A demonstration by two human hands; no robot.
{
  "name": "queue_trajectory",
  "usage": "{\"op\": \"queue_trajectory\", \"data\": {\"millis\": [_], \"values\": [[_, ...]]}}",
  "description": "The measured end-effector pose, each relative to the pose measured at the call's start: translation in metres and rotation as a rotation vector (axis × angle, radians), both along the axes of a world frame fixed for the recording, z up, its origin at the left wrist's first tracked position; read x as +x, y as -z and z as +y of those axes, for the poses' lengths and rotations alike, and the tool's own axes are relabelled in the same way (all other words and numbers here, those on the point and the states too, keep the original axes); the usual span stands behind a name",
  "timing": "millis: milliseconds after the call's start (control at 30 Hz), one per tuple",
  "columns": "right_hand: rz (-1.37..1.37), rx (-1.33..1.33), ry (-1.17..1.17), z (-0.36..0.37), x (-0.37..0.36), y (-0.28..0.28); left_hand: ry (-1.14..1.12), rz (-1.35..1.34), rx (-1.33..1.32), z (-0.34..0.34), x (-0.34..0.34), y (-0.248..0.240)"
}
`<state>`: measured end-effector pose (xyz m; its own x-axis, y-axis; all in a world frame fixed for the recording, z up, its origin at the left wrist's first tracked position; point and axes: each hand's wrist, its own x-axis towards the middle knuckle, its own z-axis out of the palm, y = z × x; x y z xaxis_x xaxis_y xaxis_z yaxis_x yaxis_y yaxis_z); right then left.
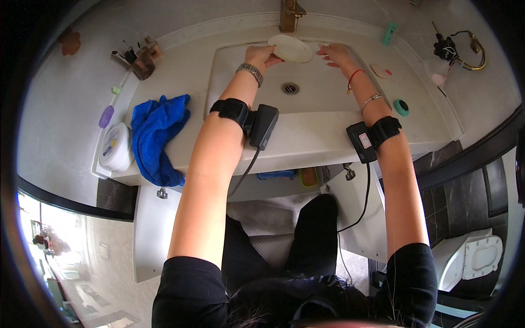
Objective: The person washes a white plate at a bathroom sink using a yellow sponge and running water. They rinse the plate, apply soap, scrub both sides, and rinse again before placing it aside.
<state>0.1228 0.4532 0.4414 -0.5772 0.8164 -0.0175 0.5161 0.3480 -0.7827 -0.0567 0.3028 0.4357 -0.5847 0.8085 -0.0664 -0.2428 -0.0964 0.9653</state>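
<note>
My left hand (264, 57) is grasping a pale oval dish (295, 50) by its left rim, fingers and thumb closed about the edge. My right hand (337, 55) is released: its fingers are extended and slightly parted, just beside the dish's right edge, with a narrow gap visible between. The dish is located over the far part of the white sink basin (232, 71), tilted, near and below the gold-toned tap (288, 16); the metal drain (290, 88) lies nearer to me, uncovered by it.

Fittings on my arms noted as follows: a metal watch (251, 71) at the left wrist, a red cord bracelet (355, 78) at the right, and a strapped black device on each forearm, each with a cable.

On the counter to the left, a crumpled blue towel (155, 136) hangs over the front edge, beside a round white tub (116, 147). Farther back stands a brown holder (143, 65) with slim items. To the right, I record a round green object (401, 107) and, behind it, a small teal box (389, 34). Below the counter, the cabinet doors stand open on either side of my legs
</note>
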Motion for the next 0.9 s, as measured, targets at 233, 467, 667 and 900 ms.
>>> {"op": "queue_trajectory", "data": {"millis": [233, 467, 667, 900], "values": [[0.165, 0.948, 0.126, 0.012, -0.030, -0.038, -0.172, 0.851, -0.369, 0.011, -0.011, 0.008], [-0.012, 1.659, -0.142, 0.004, -0.074, -0.114, -0.103, 0.810, -0.429, 0.010, -0.017, 0.012], [-0.231, 1.324, -0.102, -0.008, -0.084, -0.123, -0.130, 0.989, -0.499, 0.010, -0.018, 0.017], [-0.219, 1.314, 0.060, -0.006, -0.080, -0.124, -0.186, 1.123, -0.493, 0.019, -0.021, 0.025]]}}
